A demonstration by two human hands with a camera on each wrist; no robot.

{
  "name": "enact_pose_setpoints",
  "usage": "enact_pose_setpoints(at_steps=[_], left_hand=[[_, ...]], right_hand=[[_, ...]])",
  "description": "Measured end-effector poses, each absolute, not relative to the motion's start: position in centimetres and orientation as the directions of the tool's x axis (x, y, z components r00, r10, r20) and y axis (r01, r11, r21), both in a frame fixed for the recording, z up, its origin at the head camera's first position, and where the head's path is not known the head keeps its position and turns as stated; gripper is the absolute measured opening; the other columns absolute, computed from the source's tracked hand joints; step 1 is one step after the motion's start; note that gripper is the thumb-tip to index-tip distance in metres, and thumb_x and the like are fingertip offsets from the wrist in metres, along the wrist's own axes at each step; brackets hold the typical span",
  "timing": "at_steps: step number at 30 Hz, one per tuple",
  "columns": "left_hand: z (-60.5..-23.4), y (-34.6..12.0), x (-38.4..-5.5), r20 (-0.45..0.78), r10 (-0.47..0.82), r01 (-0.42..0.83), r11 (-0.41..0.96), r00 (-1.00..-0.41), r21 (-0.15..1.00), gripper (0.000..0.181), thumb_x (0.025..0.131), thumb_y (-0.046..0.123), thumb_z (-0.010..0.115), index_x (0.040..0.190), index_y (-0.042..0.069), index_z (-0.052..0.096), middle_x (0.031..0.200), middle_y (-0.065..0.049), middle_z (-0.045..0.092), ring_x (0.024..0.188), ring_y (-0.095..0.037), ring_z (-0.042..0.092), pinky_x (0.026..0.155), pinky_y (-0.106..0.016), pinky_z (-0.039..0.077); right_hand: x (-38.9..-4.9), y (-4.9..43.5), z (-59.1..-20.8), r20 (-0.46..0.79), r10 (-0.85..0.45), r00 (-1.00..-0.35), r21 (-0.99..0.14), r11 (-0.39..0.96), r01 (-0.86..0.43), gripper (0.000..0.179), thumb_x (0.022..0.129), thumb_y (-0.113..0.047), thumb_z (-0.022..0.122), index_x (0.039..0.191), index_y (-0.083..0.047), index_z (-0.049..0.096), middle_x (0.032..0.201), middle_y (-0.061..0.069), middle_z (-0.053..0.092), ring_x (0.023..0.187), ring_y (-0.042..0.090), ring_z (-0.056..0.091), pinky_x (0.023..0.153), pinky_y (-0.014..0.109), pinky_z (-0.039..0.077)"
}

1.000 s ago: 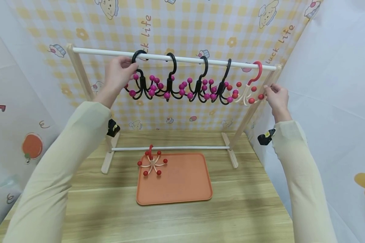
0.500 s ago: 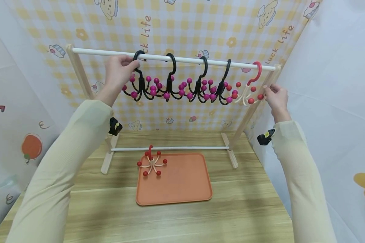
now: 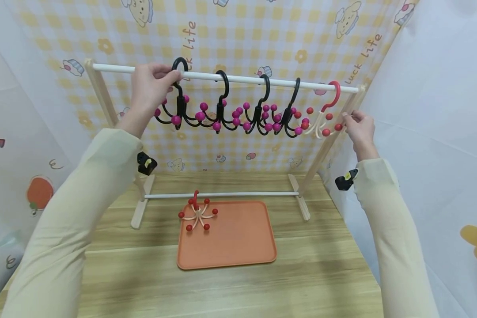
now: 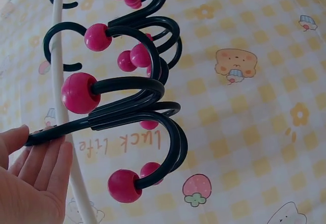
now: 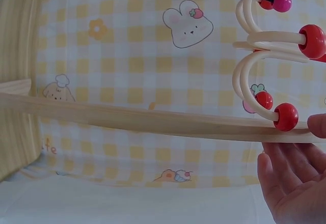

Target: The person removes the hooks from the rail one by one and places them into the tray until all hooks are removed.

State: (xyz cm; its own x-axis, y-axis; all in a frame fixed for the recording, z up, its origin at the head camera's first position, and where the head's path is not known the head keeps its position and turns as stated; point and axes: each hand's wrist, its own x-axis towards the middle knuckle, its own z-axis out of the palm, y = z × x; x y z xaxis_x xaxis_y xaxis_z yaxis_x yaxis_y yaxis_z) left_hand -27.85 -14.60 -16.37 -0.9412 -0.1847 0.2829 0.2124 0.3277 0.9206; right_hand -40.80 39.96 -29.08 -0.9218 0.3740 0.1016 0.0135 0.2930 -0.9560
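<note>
My left hand [image 3: 151,88] pinches the hook of the leftmost black octopus hanger [image 3: 180,106], which has pink ball tips, at the upper rail. In the left wrist view this hanger [image 4: 114,119] stretches out from the fingers [image 4: 58,168]. The top of its hook stands a little above the white rail [image 3: 238,79]. Far to the right, my right hand [image 3: 361,130] holds the wooden side post [image 3: 327,148] of the rack, thumb on one side and fingers [image 5: 285,163] on the other. Beside that hand hangs a red-hooked, cream-armed hanger [image 3: 319,126] with red balls.
Several more black hangers [image 3: 258,115] hang along the rail between my hands. On the table [image 3: 230,291] lies an orange tray [image 3: 238,238], with another red-and-cream hanger [image 3: 198,213] at its back left corner. A white lower bar [image 3: 242,194] runs behind the tray.
The black hanger in my left hand has risen slightly, its hook now higher above the rail, and turned about its stem. My right hand stays on the post.
</note>
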Motion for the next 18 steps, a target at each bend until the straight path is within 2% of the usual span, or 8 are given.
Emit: enact_pose_setpoints(at_steps=[3, 5, 8, 10, 12, 17, 18], left_hand=[[-16.0, -15.0, -27.6, 0.277, -0.188, 0.223, 0.263, -0.942, 0.939, 0.037, 0.081, 0.025, 0.065, 0.109, 0.002, 0.061, 0.093, -0.002, 0.065, 0.073, -0.012, 0.057, 0.060, -0.012, 0.049], [-15.8, -15.2, -27.3, 0.267, -0.186, 0.231, 0.193, -0.945, 0.953, 0.034, 0.080, 0.022, 0.066, 0.106, 0.000, 0.062, 0.086, -0.002, 0.066, 0.066, -0.012, 0.054, 0.053, -0.011, 0.046], [-15.6, -15.6, -26.9, 0.242, -0.178, 0.226, 0.103, -0.954, 0.969, 0.026, 0.079, 0.019, 0.067, 0.098, 0.001, 0.064, 0.078, -0.003, 0.065, 0.064, -0.013, 0.054, 0.050, -0.012, 0.045], [-15.6, -15.7, -26.6, 0.226, -0.172, 0.215, 0.081, -0.959, 0.973, 0.020, 0.079, 0.018, 0.067, 0.093, 0.003, 0.064, 0.077, -0.003, 0.064, 0.071, -0.014, 0.058, 0.059, -0.014, 0.049], [-15.7, -15.8, -26.3, 0.209, -0.164, 0.200, 0.067, -0.964, 0.977, 0.017, 0.079, 0.017, 0.067, 0.090, 0.005, 0.062, 0.079, -0.004, 0.065, 0.077, -0.014, 0.059, 0.068, -0.016, 0.050], [-16.4, -16.0, -25.7, 0.197, -0.153, 0.180, 0.116, -0.968, 0.977, 0.025, 0.079, 0.020, 0.067, 0.096, 0.002, 0.061, 0.080, -0.002, 0.065, 0.082, -0.012, 0.060, 0.082, -0.021, 0.047], [-16.7, -16.1, -25.6, 0.200, -0.151, 0.177, 0.151, -0.968, 0.972, 0.026, 0.079, 0.021, 0.067, 0.096, 0.002, 0.061, 0.079, -0.001, 0.065, 0.082, -0.012, 0.060, 0.082, -0.022, 0.047]], right_hand=[[-39.1, 38.5, -28.0, 0.117, 0.357, -0.927, -0.954, 0.300, -0.005, 0.048, 0.078, -0.041, 0.064, 0.119, -0.020, 0.055, 0.113, -0.002, 0.056, 0.095, 0.010, 0.052, 0.075, 0.025, 0.049], [-36.9, 36.6, -26.6, 0.119, 0.349, -0.929, -0.945, 0.326, 0.001, 0.048, 0.081, -0.039, 0.062, 0.123, -0.017, 0.052, 0.116, 0.000, 0.054, 0.097, 0.011, 0.051, 0.079, 0.025, 0.048], [-34.3, 34.1, -24.7, 0.106, 0.358, -0.928, -0.929, 0.368, 0.035, 0.052, 0.086, -0.038, 0.055, 0.130, -0.014, 0.045, 0.124, 0.005, 0.049, 0.103, 0.014, 0.048, 0.085, 0.027, 0.045], [-33.5, 33.4, -24.2, 0.102, 0.364, -0.926, -0.913, 0.403, 0.058, 0.057, 0.086, -0.041, 0.052, 0.134, -0.013, 0.038, 0.129, 0.006, 0.045, 0.106, 0.015, 0.046, 0.089, 0.028, 0.043], [-34.5, 34.6, -24.9, 0.108, 0.355, -0.929, -0.928, 0.372, 0.035, 0.057, 0.085, -0.039, 0.057, 0.133, -0.014, 0.040, 0.126, 0.005, 0.048, 0.102, 0.013, 0.049, 0.084, 0.025, 0.045], [-39.5, 39.0, -28.2, 0.101, 0.363, -0.926, -0.964, 0.267, 0.000, 0.056, 0.080, -0.033, 0.065, 0.130, -0.018, 0.045, 0.120, -0.001, 0.052, 0.098, 0.011, 0.052, 0.077, 0.027, 0.049], [-40.1, 39.3, -28.6, 0.100, 0.380, -0.919, -0.955, 0.295, 0.018, 0.056, 0.080, -0.037, 0.063, 0.130, -0.020, 0.044, 0.121, -0.001, 0.051, 0.100, 0.011, 0.051, 0.080, 0.028, 0.048]])
